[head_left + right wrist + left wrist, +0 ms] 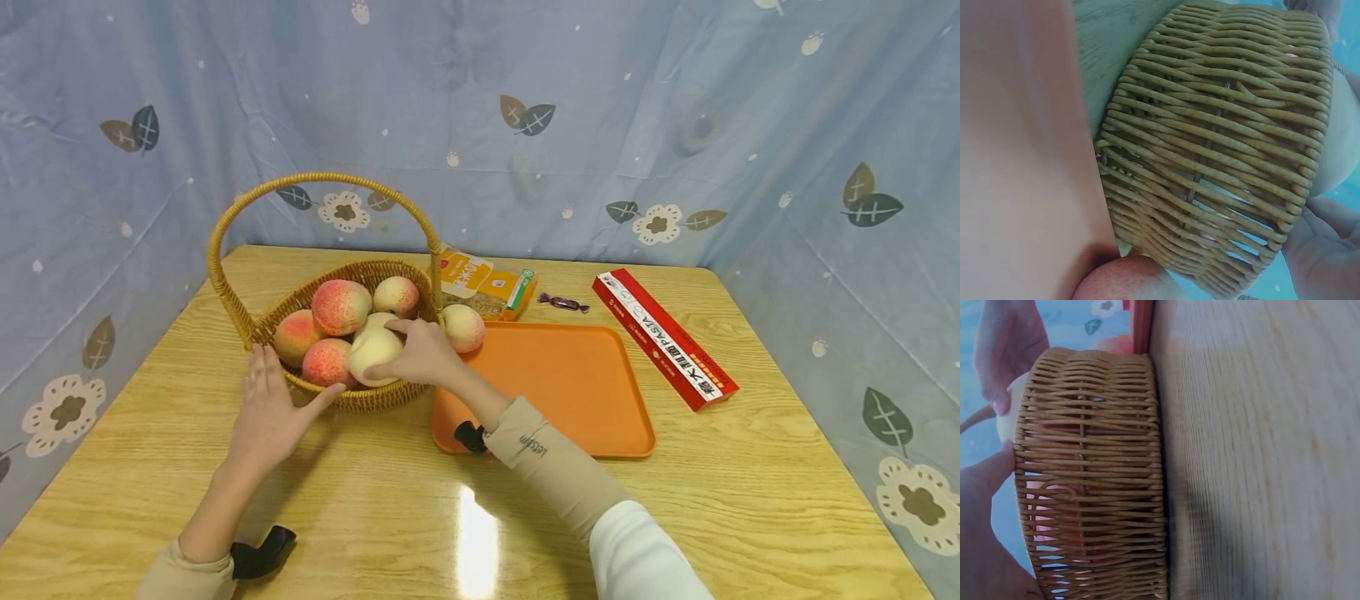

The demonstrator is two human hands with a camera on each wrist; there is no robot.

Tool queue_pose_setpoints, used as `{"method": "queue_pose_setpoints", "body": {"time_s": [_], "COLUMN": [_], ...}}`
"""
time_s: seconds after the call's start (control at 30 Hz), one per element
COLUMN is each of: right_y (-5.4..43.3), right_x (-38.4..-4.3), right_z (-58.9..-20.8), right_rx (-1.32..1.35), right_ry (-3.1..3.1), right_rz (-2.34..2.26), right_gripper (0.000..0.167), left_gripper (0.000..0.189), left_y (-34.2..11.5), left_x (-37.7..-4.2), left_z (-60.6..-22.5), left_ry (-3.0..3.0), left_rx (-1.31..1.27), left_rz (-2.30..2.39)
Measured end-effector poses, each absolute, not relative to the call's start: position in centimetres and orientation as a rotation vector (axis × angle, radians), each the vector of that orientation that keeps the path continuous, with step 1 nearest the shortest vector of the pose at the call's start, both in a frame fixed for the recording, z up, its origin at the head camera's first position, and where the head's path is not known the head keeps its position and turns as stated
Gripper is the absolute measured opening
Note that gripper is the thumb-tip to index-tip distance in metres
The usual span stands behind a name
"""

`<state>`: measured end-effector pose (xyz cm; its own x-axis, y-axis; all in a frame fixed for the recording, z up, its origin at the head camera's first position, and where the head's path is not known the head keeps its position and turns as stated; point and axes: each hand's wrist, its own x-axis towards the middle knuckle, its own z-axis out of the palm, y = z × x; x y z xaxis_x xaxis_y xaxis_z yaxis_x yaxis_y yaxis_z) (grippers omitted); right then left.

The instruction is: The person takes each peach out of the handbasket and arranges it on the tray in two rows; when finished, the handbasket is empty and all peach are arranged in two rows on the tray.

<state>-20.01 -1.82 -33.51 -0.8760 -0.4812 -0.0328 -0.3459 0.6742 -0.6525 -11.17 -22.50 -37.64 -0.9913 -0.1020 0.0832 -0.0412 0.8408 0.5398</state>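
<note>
Head view: right grip [424, 353] clasps pale peach [367, 353], partly hiding it; left grip [267, 418], unclenched, touches basket [369, 401].

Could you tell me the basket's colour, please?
The basket is golden-brown, clearest in the head view.

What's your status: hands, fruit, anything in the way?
Left hand touching basket rim. Right hand gripping pale peach. Loose peach beside basket; nothing obviously blocking.

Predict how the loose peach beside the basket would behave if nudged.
The peach would likely roll, being rounded. Pushed toward the wicker basket, it would probably stop soon, as the two sit close. Pushed across the orange tray, it might travel farther, since its floor looks flat and bare.
</note>
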Motion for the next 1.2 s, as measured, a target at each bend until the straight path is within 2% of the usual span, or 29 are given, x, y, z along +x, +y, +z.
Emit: {"method": "queue_pose_setpoints", "body": {"time_s": [0.43, 0.63, 0.87, 1.1, 1.2], "right_y": [-0.9, -0.4, 0.8, 2.4, 2.9], "right_x": [-20.3, -20.2, -20.1, -20.5, -20.6], "right_z": [-34.0, -34.8, -34.9, -34.4, -34.1], "right_rx": [-0.644, -0.637, -0.648, -0.666, -0.62], "right_ry": [2.615, 2.46, 2.238, 2.235, 2.237], "right_rz": [-1.213, -1.529, -1.904, -2.06, -2.081], "right_gripper": [0.077, 0.069, 0.069, 0.061, 0.065], "left_gripper": [0.115, 0.115, 0.115, 0.114, 0.114], "left_y": [-22.5, -22.6, -22.5, -22.6, -22.7], "left_x": [-11.2, -11.1, -11.1, -11.1, -11.1], "left_z": [-37.5, -37.5, -37.6, -37.6, -37.5], "left_ry": [-2.909, -2.925, -2.926, -2.935, -2.939], "left_rx": [0.095, 0.1, 0.096, 0.099, 0.095], "left_rz": [-0.862, -0.866, -0.864, -0.863, -0.863]}}
